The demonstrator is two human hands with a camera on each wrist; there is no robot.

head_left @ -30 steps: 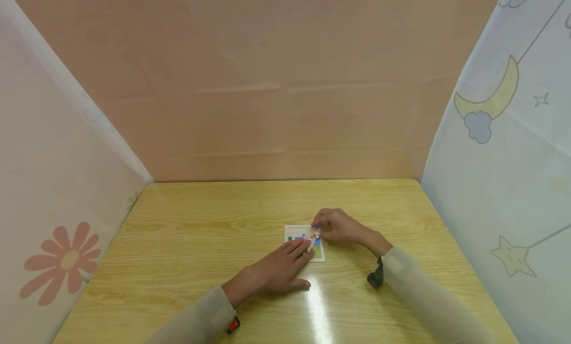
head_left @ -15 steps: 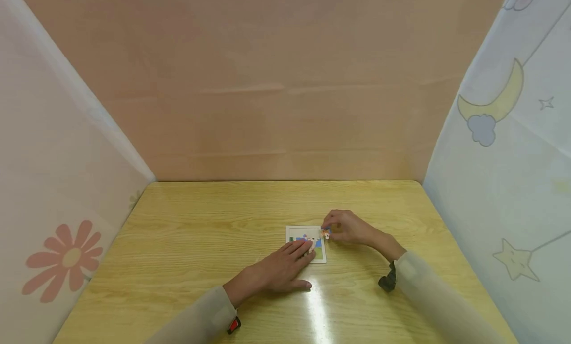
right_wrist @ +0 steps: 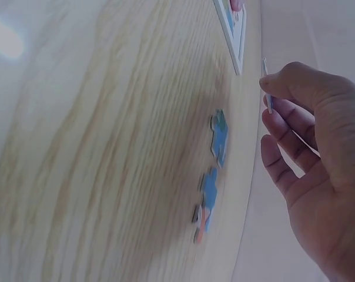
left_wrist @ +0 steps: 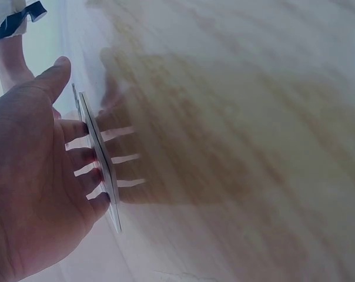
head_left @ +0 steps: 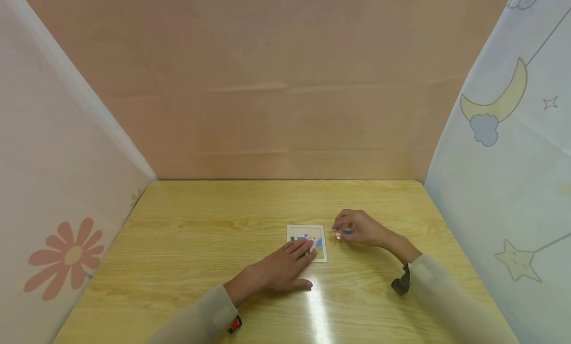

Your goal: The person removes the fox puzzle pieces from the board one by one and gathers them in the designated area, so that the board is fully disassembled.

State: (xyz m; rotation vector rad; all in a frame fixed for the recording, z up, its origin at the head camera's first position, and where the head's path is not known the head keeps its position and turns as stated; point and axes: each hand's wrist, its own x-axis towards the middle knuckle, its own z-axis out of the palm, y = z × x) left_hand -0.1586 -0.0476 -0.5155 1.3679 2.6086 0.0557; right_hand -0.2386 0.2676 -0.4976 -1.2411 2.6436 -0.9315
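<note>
In the head view my left hand (head_left: 287,267) lies with straight fingers on a small white-framed jigsaw puzzle (head_left: 305,227), covering its lower left part. A picture in blue, green and white shows beside the fingers, with a pale bare area along the top. My right hand (head_left: 363,230) pinches an orange and white puzzle piece (head_left: 337,234) just right of the frame. The right wrist view shows this piece edge-on between thumb and fingers, held above the table. Below the hand lie blue puzzle pieces, one with a green patch (right_wrist: 220,138) and one with an orange strip (right_wrist: 207,197).
The wooden table (head_left: 214,210) bears a bright light reflection near its front. A plain brownish backdrop (head_left: 285,111) rises behind it. Patterned white cloths (head_left: 499,185) stand along the left and right sides.
My right hand has lifted the orange and white puzzle piece away from the frame's upper right corner and carried it right. My left hand has stayed on the puzzle.
</note>
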